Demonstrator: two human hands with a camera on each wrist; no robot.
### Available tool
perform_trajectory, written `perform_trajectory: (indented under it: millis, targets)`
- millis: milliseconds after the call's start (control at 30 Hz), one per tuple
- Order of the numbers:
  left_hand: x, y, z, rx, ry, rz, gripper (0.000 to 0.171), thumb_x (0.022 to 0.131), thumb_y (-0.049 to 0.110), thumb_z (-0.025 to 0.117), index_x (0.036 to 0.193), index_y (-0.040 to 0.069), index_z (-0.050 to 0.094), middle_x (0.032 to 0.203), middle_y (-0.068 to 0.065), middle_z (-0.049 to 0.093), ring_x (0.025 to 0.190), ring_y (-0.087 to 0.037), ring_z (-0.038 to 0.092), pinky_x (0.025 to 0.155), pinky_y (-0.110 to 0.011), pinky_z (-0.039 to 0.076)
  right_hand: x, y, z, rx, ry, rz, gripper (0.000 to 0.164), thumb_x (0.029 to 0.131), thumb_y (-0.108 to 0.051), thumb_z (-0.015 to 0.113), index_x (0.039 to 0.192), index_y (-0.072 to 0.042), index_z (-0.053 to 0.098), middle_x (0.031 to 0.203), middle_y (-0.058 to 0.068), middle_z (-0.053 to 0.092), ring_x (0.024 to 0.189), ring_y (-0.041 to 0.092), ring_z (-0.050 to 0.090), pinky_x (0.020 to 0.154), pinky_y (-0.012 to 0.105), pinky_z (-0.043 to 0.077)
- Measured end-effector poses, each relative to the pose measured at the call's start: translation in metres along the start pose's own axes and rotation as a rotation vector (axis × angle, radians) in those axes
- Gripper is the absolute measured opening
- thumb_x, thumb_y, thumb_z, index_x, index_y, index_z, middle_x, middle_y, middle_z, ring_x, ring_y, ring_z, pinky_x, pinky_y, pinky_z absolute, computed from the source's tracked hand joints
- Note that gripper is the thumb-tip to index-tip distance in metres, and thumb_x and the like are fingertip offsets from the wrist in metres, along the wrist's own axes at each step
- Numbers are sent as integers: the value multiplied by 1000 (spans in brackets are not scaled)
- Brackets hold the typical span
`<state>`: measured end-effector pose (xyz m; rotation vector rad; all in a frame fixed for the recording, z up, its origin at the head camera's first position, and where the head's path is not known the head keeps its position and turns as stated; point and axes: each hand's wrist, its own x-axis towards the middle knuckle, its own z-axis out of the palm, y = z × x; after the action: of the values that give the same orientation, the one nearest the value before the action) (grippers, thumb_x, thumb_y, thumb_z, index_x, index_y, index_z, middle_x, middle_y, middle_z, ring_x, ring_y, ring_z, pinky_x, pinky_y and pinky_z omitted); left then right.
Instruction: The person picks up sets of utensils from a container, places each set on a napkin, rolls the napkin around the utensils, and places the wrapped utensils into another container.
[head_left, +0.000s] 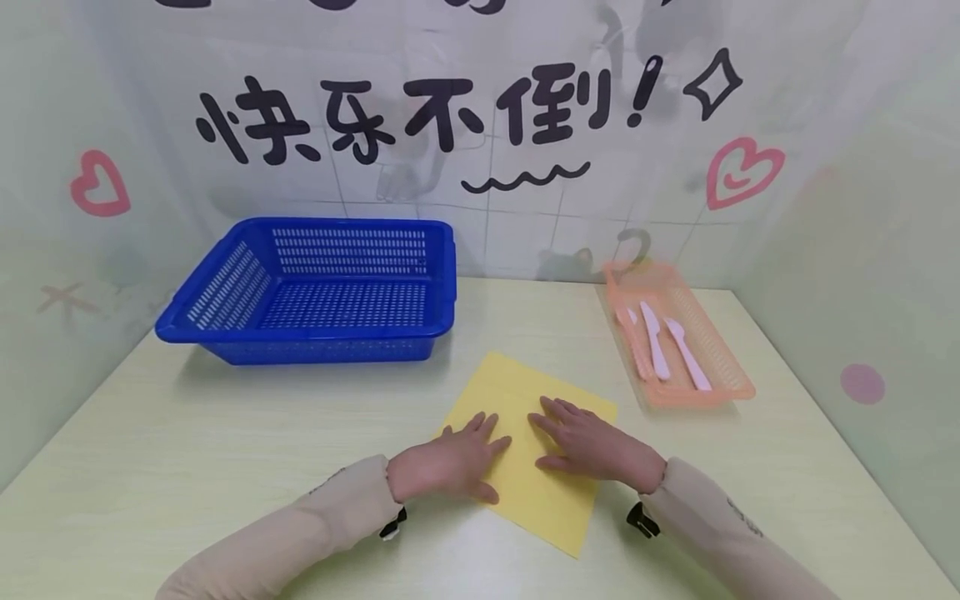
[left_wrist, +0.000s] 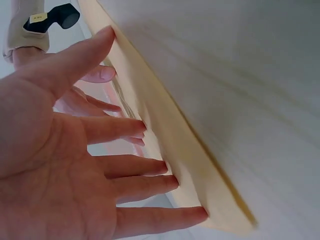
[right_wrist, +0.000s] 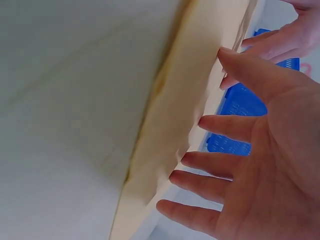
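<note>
If the left hand point(head_left: 450, 462) or right hand point(head_left: 588, 442) pushes too hard, the yellow cloth point(head_left: 522, 471) could bunch up or slide on the worktop point(head_left: 135, 467). Both hands have fingers spread out, gripping nothing, their tips touching the cloth. It lies under them, at three o'clock from the left hand, nine o'clock from the right.

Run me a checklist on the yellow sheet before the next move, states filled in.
1. Left hand on the yellow sheet: ok, fingertips touching it.
2. Right hand on the sheet: ok, fingertips touching it.
3. Sheet apart from blue basket: ok.
4. Sheet apart from orange tray: ok.
5. Sheet square to the table: not ok, it lies askew.
6. Nothing trapped beneath: cannot tell, underside hidden.
</note>
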<state>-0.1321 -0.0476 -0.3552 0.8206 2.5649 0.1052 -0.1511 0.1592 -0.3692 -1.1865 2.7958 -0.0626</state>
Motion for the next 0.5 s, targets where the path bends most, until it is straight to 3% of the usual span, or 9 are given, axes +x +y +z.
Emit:
perform_trajectory:
  millis: [267, 500]
  targets:
    - [3, -1, 1, 15, 0, -18, 82, 77, 50, 60, 135, -1, 33, 145, -16, 19, 134, -29, 16, 98, -53, 29, -3, -5, 3, -12, 23, 33, 52, 85, -31, 58, 122, 4, 45, 128, 28, 40, 114, 39, 42, 74, 47, 49]
    - [3, 0, 3, -4, 36, -77, 85, 75, 50, 64, 133, -4, 33, 144, -20, 21, 132, -32, 18, 98, -52, 30, -5, -11, 5, -65, 90, 34, 50, 82, -29, 62, 115, 5, 49, 117, 26, 46, 102, 37, 50, 63, 40, 52]
